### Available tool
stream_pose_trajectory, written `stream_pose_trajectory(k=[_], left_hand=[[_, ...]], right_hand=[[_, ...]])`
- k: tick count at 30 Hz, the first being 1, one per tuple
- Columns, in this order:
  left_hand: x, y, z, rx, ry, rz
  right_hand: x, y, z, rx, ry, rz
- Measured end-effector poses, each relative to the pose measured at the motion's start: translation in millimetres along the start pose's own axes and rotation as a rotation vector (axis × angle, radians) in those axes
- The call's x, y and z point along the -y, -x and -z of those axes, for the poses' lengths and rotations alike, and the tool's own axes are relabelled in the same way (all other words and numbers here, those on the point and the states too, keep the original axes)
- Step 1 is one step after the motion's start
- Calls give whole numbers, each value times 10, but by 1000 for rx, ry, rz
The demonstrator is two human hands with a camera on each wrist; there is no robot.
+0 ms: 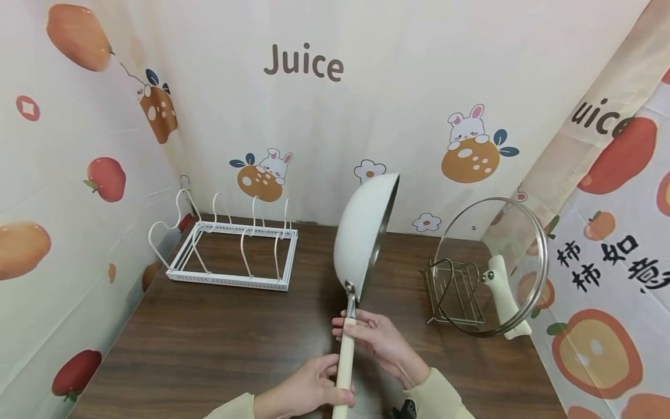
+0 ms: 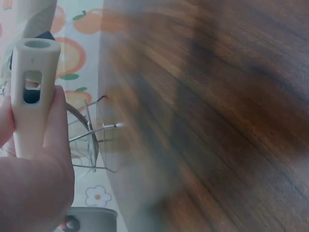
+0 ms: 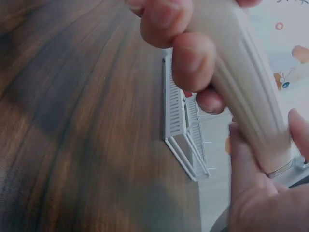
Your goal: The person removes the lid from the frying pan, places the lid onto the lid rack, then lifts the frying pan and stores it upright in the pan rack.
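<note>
A wok [image 1: 361, 233] with a white outside is held up over the table, turned on its side so its dark inner face points right. Its cream handle [image 1: 346, 358] runs down toward me from a metal neck. Low on the handle, my left hand [image 1: 306, 387] grips it with the thumb across the front. My right hand [image 1: 384, 343] holds the same handle higher up, just below the neck. In the left wrist view the handle's end [image 2: 36, 96] shows a hanging slot. Fingers of both hands flank the handle [image 3: 246, 82] in the right wrist view.
A white rack [image 1: 227, 282] with upright curved dividers stands at the back left of the brown wooden table [image 1: 209, 349]. At the right, a glass lid [image 1: 544, 262] with a cream handle leans upright in a small wire stand [image 1: 460, 320]. Printed curtains [image 1: 314, 116] enclose the back and sides.
</note>
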State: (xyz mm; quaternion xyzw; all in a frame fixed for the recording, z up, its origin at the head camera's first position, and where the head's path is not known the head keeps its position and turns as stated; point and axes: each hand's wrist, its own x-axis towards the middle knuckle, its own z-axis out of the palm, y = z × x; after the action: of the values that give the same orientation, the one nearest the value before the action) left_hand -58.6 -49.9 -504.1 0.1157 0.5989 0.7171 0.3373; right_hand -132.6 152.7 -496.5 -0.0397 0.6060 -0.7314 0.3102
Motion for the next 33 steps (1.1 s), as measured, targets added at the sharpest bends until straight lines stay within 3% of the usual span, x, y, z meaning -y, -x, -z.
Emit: stream_pose_trajectory(k=[3,7,18,33], left_hand=[[13,17,10,-35,-40,-4],[12,19,15,-23,-71,-34],[-105,117,44,15,-127,-137],[-280,387,143,-98,-160,-156]], right_hand=[[4,-15,-44,-31,17,-8],[33,-3,-56,-49,33,-11],[148,5,-139,24,46,41],[413,-99,-435,116,89,114]])
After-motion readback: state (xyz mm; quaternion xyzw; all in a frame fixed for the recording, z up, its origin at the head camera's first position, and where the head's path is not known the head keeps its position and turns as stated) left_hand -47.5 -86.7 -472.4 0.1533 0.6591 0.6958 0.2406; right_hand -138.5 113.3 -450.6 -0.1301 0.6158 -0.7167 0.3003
